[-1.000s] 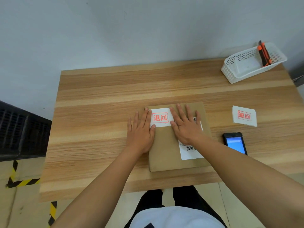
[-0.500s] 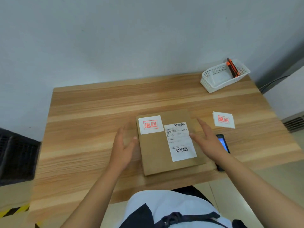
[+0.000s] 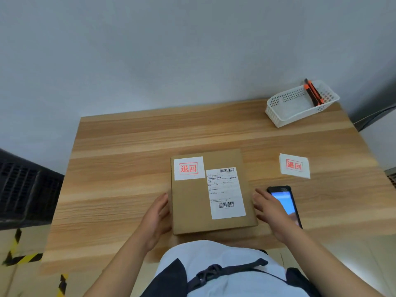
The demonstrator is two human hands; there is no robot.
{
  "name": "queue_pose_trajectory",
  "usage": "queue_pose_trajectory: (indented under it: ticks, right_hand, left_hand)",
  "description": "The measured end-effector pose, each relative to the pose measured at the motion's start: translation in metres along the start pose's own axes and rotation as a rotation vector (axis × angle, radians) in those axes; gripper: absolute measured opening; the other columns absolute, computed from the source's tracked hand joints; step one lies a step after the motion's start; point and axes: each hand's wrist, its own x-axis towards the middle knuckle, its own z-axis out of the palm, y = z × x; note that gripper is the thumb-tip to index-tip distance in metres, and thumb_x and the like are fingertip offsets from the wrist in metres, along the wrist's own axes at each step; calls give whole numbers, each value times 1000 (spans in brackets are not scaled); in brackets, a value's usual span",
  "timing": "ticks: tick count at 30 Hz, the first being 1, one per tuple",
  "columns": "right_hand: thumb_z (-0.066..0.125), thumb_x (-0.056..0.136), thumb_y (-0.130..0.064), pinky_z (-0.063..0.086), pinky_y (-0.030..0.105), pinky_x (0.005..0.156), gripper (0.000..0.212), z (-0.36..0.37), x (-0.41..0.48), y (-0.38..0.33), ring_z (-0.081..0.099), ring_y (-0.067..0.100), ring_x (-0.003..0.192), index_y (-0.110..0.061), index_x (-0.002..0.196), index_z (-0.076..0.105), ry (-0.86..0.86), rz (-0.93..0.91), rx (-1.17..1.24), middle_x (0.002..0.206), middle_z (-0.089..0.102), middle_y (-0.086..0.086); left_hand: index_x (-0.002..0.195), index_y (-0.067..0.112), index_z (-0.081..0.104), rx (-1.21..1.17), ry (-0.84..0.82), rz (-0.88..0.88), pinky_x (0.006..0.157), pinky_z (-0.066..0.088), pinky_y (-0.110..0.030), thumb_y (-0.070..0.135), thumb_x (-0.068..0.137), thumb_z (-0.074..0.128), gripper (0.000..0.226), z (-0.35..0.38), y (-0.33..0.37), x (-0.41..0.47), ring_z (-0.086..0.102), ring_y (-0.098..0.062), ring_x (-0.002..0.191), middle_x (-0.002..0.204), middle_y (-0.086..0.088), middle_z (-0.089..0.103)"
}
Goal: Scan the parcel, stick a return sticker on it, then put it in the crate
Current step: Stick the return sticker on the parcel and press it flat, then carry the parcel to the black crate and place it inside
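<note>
Lying flat: the flat brown cardboard parcel (image 3: 212,191) rests on the light striped wooden counter (image 3: 128,159), near its front edge and roughly at its middle.
Return sticker: a white square sticker with red characters in a red frame (image 3: 189,168) sits stuck on the parcel's far left corner.
Shipping label: a white rectangular label with two barcodes (image 3: 225,192) covers the right part of the parcel's top, just beside the sticker.
Left hand: the left hand (image 3: 156,219) stands on edge at the parcel's left side, fingers (image 3: 161,202) together and stretched forward, at or nearly at the cardboard; contact cannot be told.
Right hand: the right hand (image 3: 272,213) mirrors it at the right side, fingers spread a little, holding nothing, close to the parcel's edge.
Scanner: a black handheld device with a lit blue screen (image 3: 285,205) lies on the counter just right of the right hand, partly hidden by it.
Spare stickers: a small white stack with the same red print (image 3: 294,166) lies farther right, apart from the parcel.
Basket: a white perforated plastic basket (image 3: 278,116) stands at the far right corner, holding an orange and black tool (image 3: 312,93).
</note>
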Motion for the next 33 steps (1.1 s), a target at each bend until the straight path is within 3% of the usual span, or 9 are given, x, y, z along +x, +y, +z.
queue_pose_trajectory:
  ticks: [5, 10, 16, 19, 20, 24, 28, 31, 33]
  right_hand:
    - [55, 98, -35, 43, 49, 107, 55, -8, 12, -6, 52, 28, 129, -26, 150, 39, -130, 37, -53, 142, 55, 3]
    - [60, 96, -31, 49, 32, 76, 46, -14, 22, -13, 61, 15, 110, -27, 141, 48, -247, 51, -43, 130, 64, -3]
    - [58, 95, -28, 49, 32, 76, 26, -15, 30, -24, 67, 14, 105, -34, 119, 66, -338, 52, -68, 115, 74, -11]
    - [61, 92, -30, 51, 37, 88, 29, -18, 27, -40, 68, 16, 107, -35, 119, 67, -360, 15, -91, 111, 76, -14]
    - [62, 91, -29, 53, 36, 86, 30, -19, 25, -47, 69, 16, 106, -35, 120, 67, -371, -6, -85, 111, 77, -14]
    - [61, 94, -17, 52, 17, 57, 27, -11, 4, -76, 75, 3, 83, -28, 117, 70, -441, -131, -26, 105, 79, -11]
    - [59, 94, -16, 49, 24, 70, 31, 12, -22, -94, 72, -5, 86, -34, 117, 70, -518, -243, -80, 112, 76, -17]
    - [57, 96, -14, 47, 30, 74, 32, 36, -45, -99, 70, -10, 80, -41, 95, 74, -568, -300, -114, 99, 77, -25]
    - [54, 97, -13, 46, 31, 74, 34, 58, -64, -101, 69, -11, 77, -42, 94, 73, -589, -340, -123, 93, 76, -29]
  left_hand:
    - [127, 42, 60, 78, 33, -56, 99, 43, -51, 49, 93, 51, 35, 17, -2, -6, 56, -14, 120, 123, 14, 68]
    - [126, 37, 61, 88, 161, -24, 87, 48, -40, 41, 94, 55, 33, 37, -5, -7, 62, -16, 114, 120, 11, 71]
    - [123, 28, 61, 11, 267, 22, 77, 49, -31, 37, 94, 58, 31, 63, -5, -12, 66, -11, 101, 116, 8, 72]
    - [130, 25, 53, -39, 335, 62, 76, 48, -33, 36, 94, 59, 39, 65, -3, -23, 64, -12, 102, 121, 5, 68]
    - [130, 25, 52, -57, 354, 80, 76, 47, -33, 35, 94, 59, 39, 63, -1, -29, 63, -12, 103, 123, 4, 66]
    - [127, 30, 56, -123, 393, 177, 86, 50, -44, 29, 93, 61, 34, 47, 1, -64, 62, -17, 111, 128, 4, 65]
    - [122, 35, 59, -217, 443, 234, 100, 47, -51, 29, 93, 62, 30, 24, -7, -106, 62, -20, 115, 121, 6, 70]
    - [124, 39, 58, -286, 477, 273, 100, 46, -48, 30, 93, 62, 32, 3, -20, -133, 61, -19, 114, 110, 11, 74]
    - [127, 40, 57, -320, 494, 306, 99, 46, -47, 30, 93, 62, 36, -16, -29, -152, 60, -19, 113, 107, 13, 75]
